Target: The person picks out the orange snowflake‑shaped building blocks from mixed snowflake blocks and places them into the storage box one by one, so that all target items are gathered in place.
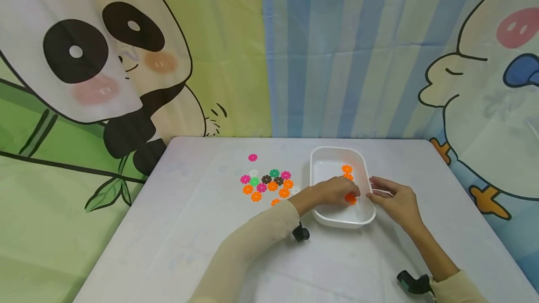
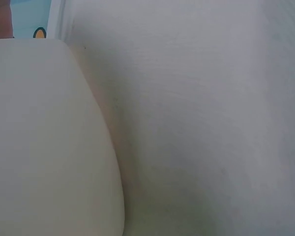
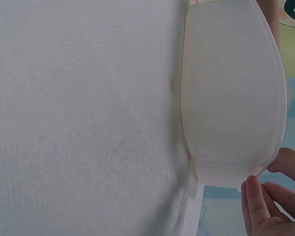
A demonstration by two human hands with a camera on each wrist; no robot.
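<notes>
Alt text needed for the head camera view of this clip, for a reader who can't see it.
A person's left hand reaches into a white tray on a white table, fingers at an orange flower-shaped piece, while the right hand touches the tray's right rim. More orange pieces lie in the tray; a cluster of coloured pieces sits left of it.

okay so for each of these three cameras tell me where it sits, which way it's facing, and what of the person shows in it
Head: above the table, facing forward and down; shows both forearms, left hand in the white tray over an orange flower piece, right hand at the rim.
Left wrist: low beside the tray's outer wall; no hand visible.
Right wrist: low beside the tray; right fingertips at its rim.
Shared: all three show tray and table.
</notes>
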